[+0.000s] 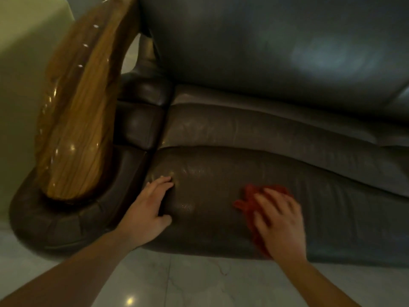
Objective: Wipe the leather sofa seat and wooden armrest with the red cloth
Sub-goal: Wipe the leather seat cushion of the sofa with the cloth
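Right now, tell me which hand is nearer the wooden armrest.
Left. The left hand rests on the seat at its end by the wooden armrest; the right hand presses the red cloth farther along the seat.

The head camera looks steeply down from close above the seat (221,169) front and floor (188,282) (wide-angle).

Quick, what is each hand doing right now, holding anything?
Left hand: open, resting flat on the leather seat, holding nothing.
Right hand: open, pressing the red cloth down onto the seat.
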